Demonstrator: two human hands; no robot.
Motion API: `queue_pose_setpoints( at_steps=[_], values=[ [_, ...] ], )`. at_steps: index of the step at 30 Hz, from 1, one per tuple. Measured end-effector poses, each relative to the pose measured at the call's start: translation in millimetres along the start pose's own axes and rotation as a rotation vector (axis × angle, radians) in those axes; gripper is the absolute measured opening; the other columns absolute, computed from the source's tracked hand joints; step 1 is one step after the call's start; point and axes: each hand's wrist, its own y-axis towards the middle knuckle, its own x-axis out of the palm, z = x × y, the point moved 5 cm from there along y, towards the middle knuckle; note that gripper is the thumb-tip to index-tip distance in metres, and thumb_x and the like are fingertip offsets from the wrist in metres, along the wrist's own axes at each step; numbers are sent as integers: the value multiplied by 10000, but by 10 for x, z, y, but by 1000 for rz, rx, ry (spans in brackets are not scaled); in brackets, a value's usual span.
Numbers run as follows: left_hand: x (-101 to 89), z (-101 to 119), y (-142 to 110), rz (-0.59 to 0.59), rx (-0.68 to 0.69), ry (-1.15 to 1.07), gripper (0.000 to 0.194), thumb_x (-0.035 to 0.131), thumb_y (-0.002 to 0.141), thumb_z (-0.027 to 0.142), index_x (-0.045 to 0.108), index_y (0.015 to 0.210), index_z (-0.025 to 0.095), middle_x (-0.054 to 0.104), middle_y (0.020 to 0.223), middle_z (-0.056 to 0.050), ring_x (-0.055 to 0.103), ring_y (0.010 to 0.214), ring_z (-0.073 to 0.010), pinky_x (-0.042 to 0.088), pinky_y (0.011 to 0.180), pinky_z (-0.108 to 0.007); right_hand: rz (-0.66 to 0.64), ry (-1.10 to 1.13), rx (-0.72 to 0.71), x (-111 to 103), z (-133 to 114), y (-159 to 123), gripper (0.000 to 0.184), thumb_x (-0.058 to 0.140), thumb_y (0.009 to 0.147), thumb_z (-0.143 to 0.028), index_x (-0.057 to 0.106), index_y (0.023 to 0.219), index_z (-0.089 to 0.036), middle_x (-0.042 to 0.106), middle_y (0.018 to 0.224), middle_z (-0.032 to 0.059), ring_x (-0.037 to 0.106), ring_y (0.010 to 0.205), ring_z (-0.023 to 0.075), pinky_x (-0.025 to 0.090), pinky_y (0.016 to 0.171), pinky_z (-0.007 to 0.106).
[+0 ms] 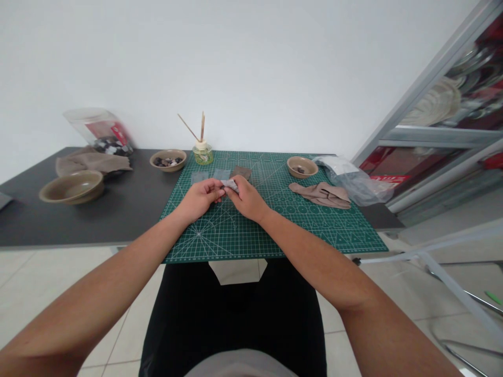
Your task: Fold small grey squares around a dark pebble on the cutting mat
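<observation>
My left hand [204, 198] and my right hand [248, 199] meet over the green cutting mat [259, 235]. Between them they pinch a small light-grey piece of fabric [229, 184], with the fingers of both closed on it. Its exact kind is too small to make out. Just behind the hands lie flat grey translucent squares [200, 177] and a brown pouch-like piece [241, 172]. To the right of my right hand, a crumpled brown cloth [324, 195] rests on the mat.
A bowl with small dark pieces [302, 174] and a clear plastic bag [356, 183] are at right. A reed diffuser [203, 153] stands at the back. On the left are a bowl of stones [168, 167], a brown bowl [73, 198], another cloth [92, 159] and a plastic container [106, 131].
</observation>
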Motion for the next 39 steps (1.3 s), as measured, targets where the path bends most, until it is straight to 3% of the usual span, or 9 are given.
queue_pose_setpoints(
  at_steps=[7, 25, 39],
  values=[
    [2, 14, -9, -1, -6, -4, 196, 668, 762, 342, 561, 738, 180, 536, 609, 36, 487, 579, -112, 376, 578, -254, -13, -1, -5, -18, -20, -6, 127, 499, 952, -325, 500, 907, -207, 590, 893, 34, 544, 819, 176, 431, 787, 316],
    [-14, 26, -19, 39, -19, -27, 222, 677, 745, 354, 610, 840, 164, 554, 628, 29, 496, 579, -114, 391, 584, -260, 3, -64, 7, -6, -10, -3, 180, 476, 967, -364, 458, 864, -217, 577, 873, 43, 545, 836, 191, 430, 784, 324],
    [9, 86, -32, -17, 6, 120, 163, 618, 769, 305, 520, 713, 187, 492, 591, 44, 461, 560, -115, 357, 562, -259, -27, -91, -39, 9, -35, -14, 161, 480, 958, -319, 441, 838, -220, 542, 876, 41, 521, 849, 191, 433, 795, 330]
  ],
)
